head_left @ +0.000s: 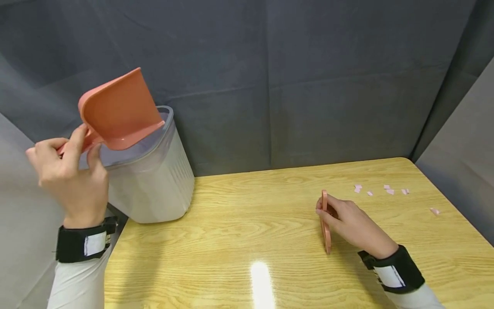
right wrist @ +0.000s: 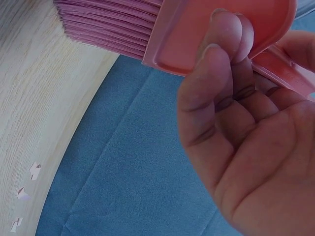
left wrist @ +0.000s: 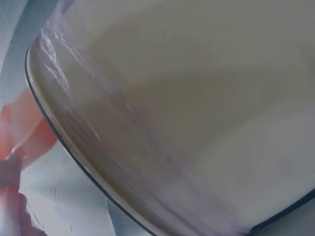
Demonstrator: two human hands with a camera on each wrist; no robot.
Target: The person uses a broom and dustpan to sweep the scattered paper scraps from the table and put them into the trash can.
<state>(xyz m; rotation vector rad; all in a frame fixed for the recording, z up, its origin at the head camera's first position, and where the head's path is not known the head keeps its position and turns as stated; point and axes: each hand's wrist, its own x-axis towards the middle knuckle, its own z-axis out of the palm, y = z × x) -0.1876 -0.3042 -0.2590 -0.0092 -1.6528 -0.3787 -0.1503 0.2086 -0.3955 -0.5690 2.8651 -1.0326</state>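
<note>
High on the left, my left hand (head_left: 73, 176) grips a coral dustpan (head_left: 119, 111) by its handle. The pan is tilted with its inside facing me, and it overlaps the opening of a whitish bin (head_left: 158, 193). A thin clear bag lines the bin's rim. In the left wrist view the bin wall (left wrist: 206, 103) fills most of the picture, with part of the dustpan (left wrist: 39, 140) past the rim. Over the right half of the table, my right hand (head_left: 356, 225) holds a small coral brush (head_left: 326, 236). Its pink bristles (right wrist: 108, 22) show in the right wrist view.
Several small pale paper scraps (head_left: 390, 191) lie scattered at the back right of the wooden table (head_left: 239, 214), one nearer the right edge. Dark grey cloth (head_left: 308, 86) hangs behind the table. The bin stands at the table's back left corner.
</note>
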